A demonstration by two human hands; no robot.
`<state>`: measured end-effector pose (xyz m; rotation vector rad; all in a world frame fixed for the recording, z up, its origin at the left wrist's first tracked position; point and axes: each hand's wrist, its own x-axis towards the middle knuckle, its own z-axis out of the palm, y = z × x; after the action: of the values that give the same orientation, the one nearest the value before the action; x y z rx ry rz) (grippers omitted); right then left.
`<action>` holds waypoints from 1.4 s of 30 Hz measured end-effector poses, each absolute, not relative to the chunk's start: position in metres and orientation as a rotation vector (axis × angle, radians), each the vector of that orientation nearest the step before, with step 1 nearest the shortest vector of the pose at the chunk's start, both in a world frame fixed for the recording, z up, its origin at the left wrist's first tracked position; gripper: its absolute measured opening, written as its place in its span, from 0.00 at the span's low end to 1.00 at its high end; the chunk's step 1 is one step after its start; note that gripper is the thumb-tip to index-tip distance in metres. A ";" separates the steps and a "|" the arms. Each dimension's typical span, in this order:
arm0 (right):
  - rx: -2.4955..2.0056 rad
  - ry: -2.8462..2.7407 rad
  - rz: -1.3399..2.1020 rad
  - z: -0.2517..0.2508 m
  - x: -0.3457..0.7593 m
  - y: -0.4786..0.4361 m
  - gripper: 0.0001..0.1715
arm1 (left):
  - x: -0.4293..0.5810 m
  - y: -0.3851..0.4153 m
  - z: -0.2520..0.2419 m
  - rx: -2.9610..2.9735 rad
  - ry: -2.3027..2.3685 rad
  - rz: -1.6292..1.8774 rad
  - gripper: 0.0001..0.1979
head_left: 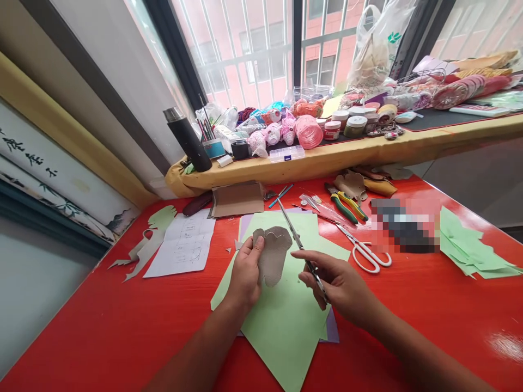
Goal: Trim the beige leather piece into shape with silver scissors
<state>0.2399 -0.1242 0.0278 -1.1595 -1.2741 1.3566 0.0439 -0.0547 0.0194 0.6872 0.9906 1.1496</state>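
Observation:
Between the thumb and fingers of my left hand (245,270) is a grey-brown cut-out piece (273,258) with a rounded, lobed outline; whether it is leather or fabric I cannot tell. My right hand (333,277) grips a pair of metal scissors (295,234), with its fingers at the handles. The blades point up and away, just right of the piece and apart from it. Below both hands lie green paper sheets (286,326), overlapping at angles, with purple paper (333,326) showing from underneath.
White-handled scissors (368,256) and yellow-green pliers (347,204) lie to the right. Green paper scraps (469,245) are farther right. A marked white sheet (182,242) and grey offcuts (143,247) lie left. A black thermos (188,139) and several jars (355,126) stand on the sill.

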 end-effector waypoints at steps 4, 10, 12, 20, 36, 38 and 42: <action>-1.187 -1.354 1.398 0.024 0.236 -0.128 0.30 | 0.043 -0.051 0.014 0.633 1.017 1.179 0.26; -1.172 -1.414 1.457 0.026 0.234 -0.131 0.37 | 0.041 -0.051 0.013 0.724 1.068 1.179 0.26; -1.171 -1.436 1.490 0.025 0.233 -0.131 0.38 | 0.041 -0.053 0.015 0.752 1.015 1.187 0.26; -1.117 -1.439 1.505 0.006 0.236 -0.131 0.38 | 0.042 -0.052 0.019 0.709 0.982 1.242 0.27; -1.327 -1.831 1.275 0.022 0.235 -0.132 0.46 | 0.035 -0.046 0.016 0.628 0.958 1.234 0.24; -1.341 -1.862 1.239 0.020 0.236 -0.133 0.46 | 0.035 -0.045 0.015 0.581 0.919 1.230 0.23; -1.361 -1.893 1.199 0.020 0.237 -0.133 0.46 | 0.035 -0.046 0.017 0.509 0.862 1.236 0.19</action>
<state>0.2371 -0.1331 0.0201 -1.3613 -1.8933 1.1993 0.0354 -0.0458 0.0170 0.5095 0.8617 1.2355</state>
